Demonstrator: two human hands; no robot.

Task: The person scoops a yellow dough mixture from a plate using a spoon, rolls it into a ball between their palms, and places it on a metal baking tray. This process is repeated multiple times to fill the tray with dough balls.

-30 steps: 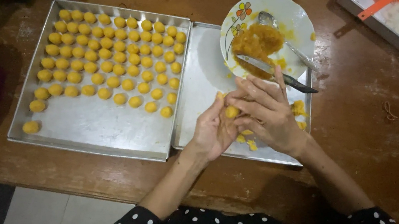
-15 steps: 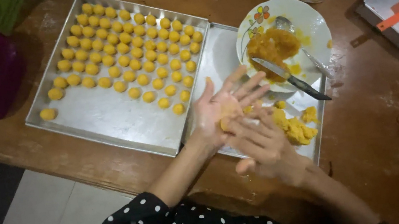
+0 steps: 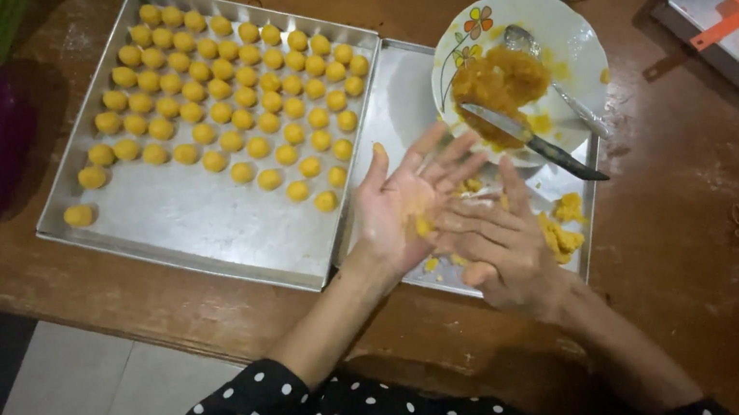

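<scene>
While we look down from the head camera, our left hand [image 3: 403, 202] lies open, palm up, fingers spread wide, and a small yellow lump of dough [image 3: 424, 226] sits on the palm near its right edge. Our right hand [image 3: 497, 242] lies flat, fingers straight and together, its fingertips touching the lump, so the dough is pressed between the two palms over the smaller silver metal tray [image 3: 393, 101].

To roll it well, we judge that light, even pressure and small circles would keep the ball round and matched to the others; pressing hard would likely flatten it.

Left of our hands, the large rectangular silver baking tray [image 3: 186, 220] carries rows of small yellow dough balls [image 3: 227, 102] in its far half, its near part bare. On the far right of the hands stands a round white flowered plate [image 3: 573, 35] with orange-yellow filling [image 3: 492, 82], a black-handled knife [image 3: 530, 139] and a metal spoon [image 3: 550, 78] resting on it. Loose yellow dough pieces [image 3: 563, 227] lie just right of our right hand.
</scene>
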